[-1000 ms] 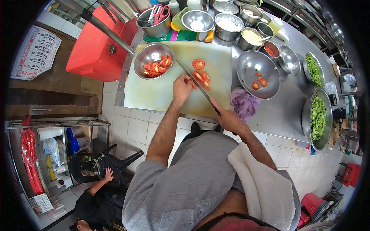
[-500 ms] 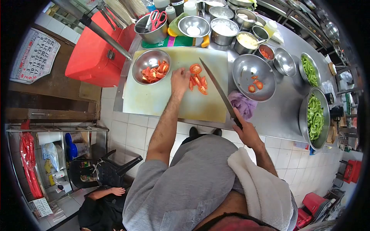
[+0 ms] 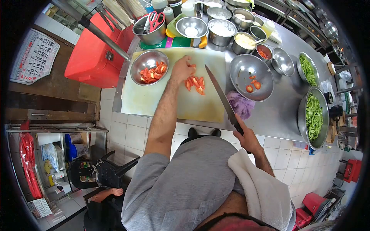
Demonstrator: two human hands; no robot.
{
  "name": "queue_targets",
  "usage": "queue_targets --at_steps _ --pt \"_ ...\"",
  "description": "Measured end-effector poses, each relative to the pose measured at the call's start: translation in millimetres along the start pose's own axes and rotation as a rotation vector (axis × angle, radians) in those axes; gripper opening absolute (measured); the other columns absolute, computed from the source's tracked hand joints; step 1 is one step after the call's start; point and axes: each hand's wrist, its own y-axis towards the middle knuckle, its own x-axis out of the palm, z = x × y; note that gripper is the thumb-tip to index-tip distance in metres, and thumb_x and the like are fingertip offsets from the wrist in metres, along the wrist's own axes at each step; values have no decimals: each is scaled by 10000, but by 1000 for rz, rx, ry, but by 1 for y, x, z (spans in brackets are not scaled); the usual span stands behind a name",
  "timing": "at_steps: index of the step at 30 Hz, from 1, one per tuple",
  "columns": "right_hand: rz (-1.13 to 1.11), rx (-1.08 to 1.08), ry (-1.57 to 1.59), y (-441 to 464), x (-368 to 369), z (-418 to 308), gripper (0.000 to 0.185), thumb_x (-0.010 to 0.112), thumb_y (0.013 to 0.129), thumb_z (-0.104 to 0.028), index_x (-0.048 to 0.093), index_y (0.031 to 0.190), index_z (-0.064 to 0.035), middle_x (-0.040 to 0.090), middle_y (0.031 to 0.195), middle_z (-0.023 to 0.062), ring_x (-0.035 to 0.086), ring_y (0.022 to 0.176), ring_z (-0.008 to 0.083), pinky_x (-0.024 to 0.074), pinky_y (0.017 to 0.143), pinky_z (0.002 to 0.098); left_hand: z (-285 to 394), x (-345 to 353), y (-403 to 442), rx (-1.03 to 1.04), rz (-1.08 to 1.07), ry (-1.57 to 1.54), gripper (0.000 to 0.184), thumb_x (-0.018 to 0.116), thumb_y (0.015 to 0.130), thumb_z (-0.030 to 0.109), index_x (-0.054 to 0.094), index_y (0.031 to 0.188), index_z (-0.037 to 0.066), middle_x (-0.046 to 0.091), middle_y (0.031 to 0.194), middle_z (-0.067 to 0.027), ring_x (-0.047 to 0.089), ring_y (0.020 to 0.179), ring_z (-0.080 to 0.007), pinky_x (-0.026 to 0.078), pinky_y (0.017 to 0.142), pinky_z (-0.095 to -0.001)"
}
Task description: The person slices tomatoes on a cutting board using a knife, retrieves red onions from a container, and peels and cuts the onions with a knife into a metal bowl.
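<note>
My left hand (image 3: pixel 182 69) is over the cutting board (image 3: pixel 150 104), its fingers closed round a tomato piece (image 3: pixel 193 67) that is mostly hidden. Cut tomato wedges (image 3: pixel 195 83) lie just below it on the board. My right hand (image 3: pixel 247 138) grips the black handle of a long knife (image 3: pixel 223 96); the blade slants up and left over the board's right side, apart from the tomatoes. Left of my left hand, a steel bowl (image 3: pixel 139 61) holds tomato wedges. A wider steel bowl (image 3: pixel 252 65) right of the board contains a few tomato pieces.
A purple cloth (image 3: pixel 240 105) lies beside the board. Bowls of sliced green vegetable (image 3: pixel 315 117) stand at the right. Metal pots and a container with red scissors (image 3: pixel 155 20) line the back. A red cooler (image 3: pixel 92 63) is at the left. Another person's arm (image 3: pixel 104 195) shows at lower left.
My left hand has moved up to the round tomato piece and closed on it. The knife has swung away from the wedges to the right, in my right hand.
</note>
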Motion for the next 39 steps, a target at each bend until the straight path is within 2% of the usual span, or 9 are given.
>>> queue_targets --at_steps 3,5,8,17,23,31,34,36,39 --pt "-133 131 41 -5 -4 -8 685 564 882 -112 194 1453 -192 592 1101 268 583 1015 405 451 875 428 1 -21 -23 13 92 89 330 687 746 142 601 1022 -16 654 942 -168 641 841 -251 500 747 -345" --pt "-181 -95 -34 0 0 3 696 569 878 -115 190 1455 -204 586 1121 261 573 1033 407 439 894 430 3 -27 -38 80 195 107 286 665 758 104 620 1016 -10 648 919 -171 635 805 -270 495 728 -360" --pt "-259 -98 -33 9 9 0 693 571 878 -139 196 1454 -228 584 1130 254 565 1045 407 430 911 430 -8 -23 -60 76 381 216 218 638 767 73 630 968 -11 631 872 -165 620 789 -295 491 719 -377" --pt "-208 -138 -59 32 24 -1 681 554 869 -149 209 1446 -252 601 1078 260 576 1016 410 438 892 444 -17 -5 -88 65 742 302 257 598 788 53 592 1036 -11 593 836 -155 599 779 -288 488 721 -408" --pt "-121 -33 -213 34 26 11 692 544 868 -149 178 1449 -238 614 1046 249 596 926 426 463 817 475 -36 33 -79 -32 519 124 286 637 771 90 621 1041 -6 589 826 -163 609 745 -268 500 697 -378" --pt "-80 -78 -536 26 34 -12 710 525 876 -174 128 1457 -269 616 877 205 617 761 375 497 701 483 -33 40 -73 -80 528 26 182 659 766 100 620 906 -9 626 742 -126 610 655 -218 503 638 -332" --pt "-131 -27 -609 19 34 -11 731 521 876 -176 93 1460 -280 611 861 207 619 750 366 502 682 490 -28 41 -73 -89 515 -38 156 631 754 63 562 864 -22 591 813 -172 606 752 -304 489 684 -404" --pt "-154 -1 -634 19 35 -11 743 520 876 -176 75 1461 -283 613 866 209 622 753 366 501 673 496 -25 42 -74 -84 555 -31 181 664 767 86 567 872 -25 619 721 -123 606 643 -210 499 617 -332" --pt "-183 16 -623 31 41 -14 751 516 877 -174 59 1463 -285 609 866 217 620 760 372 495 666 493 -30 44 -74 -66 516 8 183 665 772 89 551 861 -22 621 719 -121 606 643 -202 496 611 -331"
